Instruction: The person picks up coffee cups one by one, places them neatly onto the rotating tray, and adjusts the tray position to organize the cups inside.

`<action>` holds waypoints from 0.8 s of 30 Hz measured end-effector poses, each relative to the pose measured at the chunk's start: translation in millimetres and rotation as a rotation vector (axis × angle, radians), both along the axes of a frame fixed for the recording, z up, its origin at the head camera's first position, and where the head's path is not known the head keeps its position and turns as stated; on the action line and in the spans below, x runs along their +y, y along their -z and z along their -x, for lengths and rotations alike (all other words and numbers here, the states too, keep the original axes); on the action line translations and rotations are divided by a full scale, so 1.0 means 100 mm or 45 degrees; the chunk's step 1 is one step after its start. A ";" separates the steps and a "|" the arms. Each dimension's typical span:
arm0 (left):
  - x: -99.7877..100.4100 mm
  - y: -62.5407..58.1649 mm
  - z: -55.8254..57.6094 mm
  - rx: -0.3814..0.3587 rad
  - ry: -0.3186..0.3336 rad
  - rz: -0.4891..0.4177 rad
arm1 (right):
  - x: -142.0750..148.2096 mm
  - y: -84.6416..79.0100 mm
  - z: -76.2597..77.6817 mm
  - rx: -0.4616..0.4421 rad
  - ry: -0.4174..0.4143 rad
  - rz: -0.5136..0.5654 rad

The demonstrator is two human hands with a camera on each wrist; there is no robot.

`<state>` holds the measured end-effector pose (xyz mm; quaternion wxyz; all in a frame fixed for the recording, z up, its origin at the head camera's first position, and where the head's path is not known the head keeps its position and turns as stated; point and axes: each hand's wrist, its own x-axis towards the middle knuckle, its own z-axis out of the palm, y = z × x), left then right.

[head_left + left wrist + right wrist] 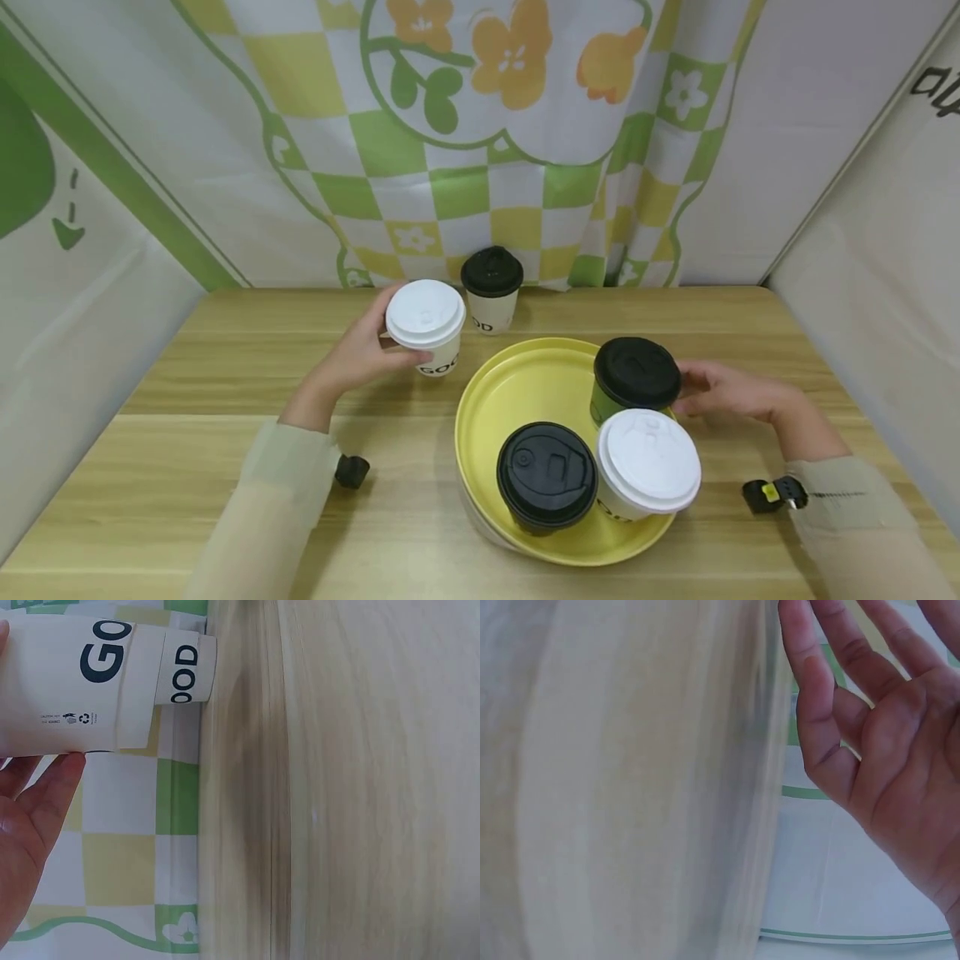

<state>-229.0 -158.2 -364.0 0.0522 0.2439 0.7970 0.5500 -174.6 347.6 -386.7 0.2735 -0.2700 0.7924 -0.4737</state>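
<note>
Your left hand (363,350) is curled round the side of the white-lid cup (426,317), left of the middle of the frame. The cup looks lifted off the table (240,392). It is likely light, with thin paper sides that could dent if you squeeze hard. The lid looks smooth and might pop off, so it seems best to hold the side below it.

Your right hand (727,392) holds nothing. Its fingers are loosely bent beside the green cup (637,372); I can't tell if they touch.

The green cup, front cup (547,475) and right cup (649,460) crowd the tray (510,387), lower right of the middle. The back cup (492,292) stands just beside yours, near the curtain (517,192), and could get bumped.
</note>
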 end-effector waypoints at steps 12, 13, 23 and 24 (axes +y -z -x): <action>0.06 -0.03 -0.03 0.025 0.040 0.007 | 0.07 -0.08 -0.08 0.108 0.008 0.007; 0.07 -0.03 -0.04 0.026 0.042 0.007 | 0.07 -0.08 -0.10 0.124 0.006 0.000; 0.11 -0.06 -0.07 0.060 0.058 0.010 | 0.09 -0.10 -0.21 0.206 -0.056 -0.029; 0.11 -0.07 -0.07 0.061 0.060 0.008 | 0.09 -0.09 -0.21 0.207 -0.060 -0.023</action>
